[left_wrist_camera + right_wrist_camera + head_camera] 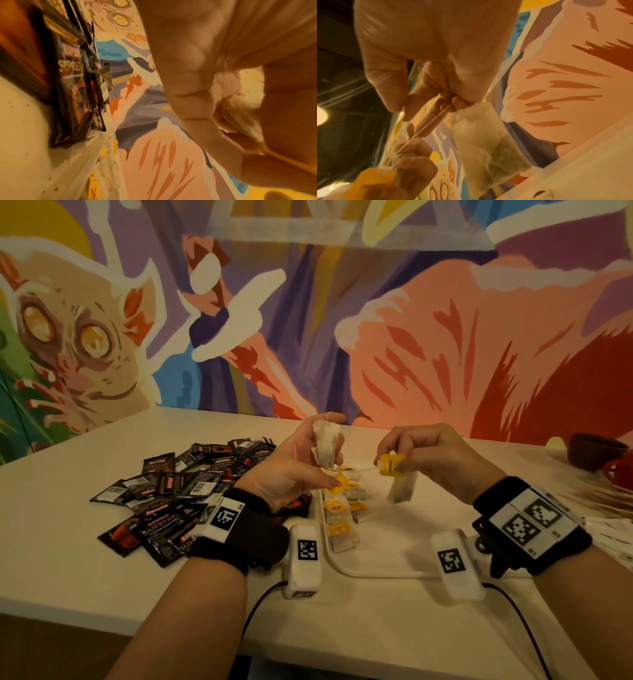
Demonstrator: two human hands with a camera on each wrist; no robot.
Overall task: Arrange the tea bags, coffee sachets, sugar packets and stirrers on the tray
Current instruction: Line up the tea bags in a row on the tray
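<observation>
Head view shows two tea bags lifted above the tray's left end: the left hand [294, 470] pinches one tea bag [324, 447] by its top, while the right hand [435, 460] grips a yellow tag [392, 464] with a second tea bag [401, 487] hanging below it. A string [426, 125] runs taut between the two hands in the right wrist view, so I judge the bags are tangled and are held apart to free them before laying them down. Below them, along the left edge of the tray [394, 546], a row of tea bags [342, 508] already lies in line. Coffee sachets [178, 494] sit heaped on the desk [68, 559] just left of the tray, not yet arranged. Near the desk's right edge a dark cup [596, 451] stands.
</observation>
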